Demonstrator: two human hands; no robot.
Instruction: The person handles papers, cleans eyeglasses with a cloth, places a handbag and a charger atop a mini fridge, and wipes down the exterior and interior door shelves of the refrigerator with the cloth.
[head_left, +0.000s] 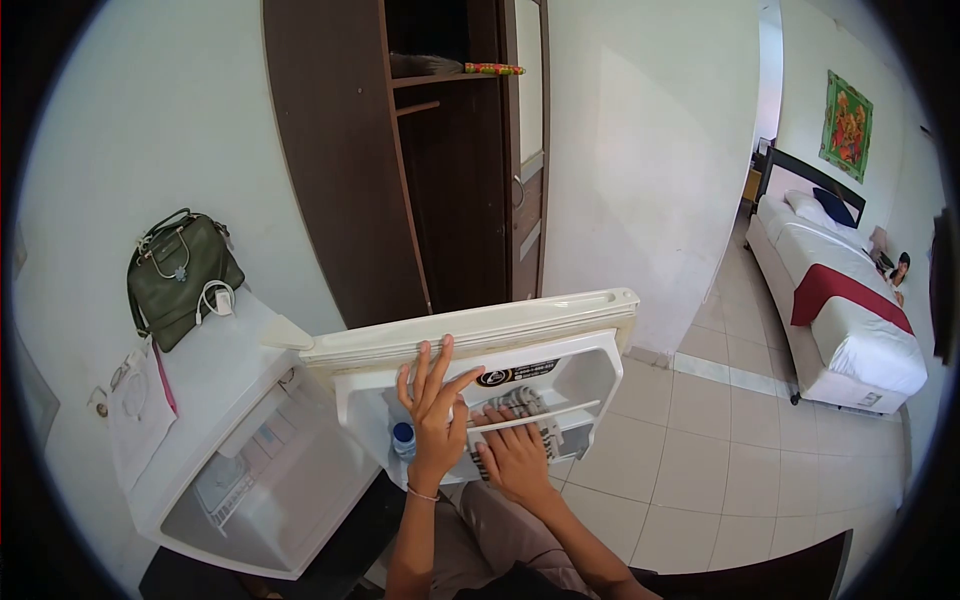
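A small white fridge (pixel 230 400) stands at the left with its door (pixel 470 330) swung open across the middle. My left hand (pixel 436 405) lies against the inner side of the door near its upper edge, fingers spread. My right hand (pixel 514 452) presses a striped grey and white cloth (pixel 545 420) against the inside of the door, below a thin white rail (pixel 570 411). A blue-capped bottle (pixel 403 438) sits in the door shelf beside my left wrist. A black round label is on the door's inner panel.
A green handbag (pixel 185 275) and a white cable (pixel 215 300) rest on the fridge top. Behind the door stands a dark wooden wardrobe (pixel 340 150). A bed (pixel 850 290) with a red runner is at the right, beyond the tiled floor (pixel 700 450).
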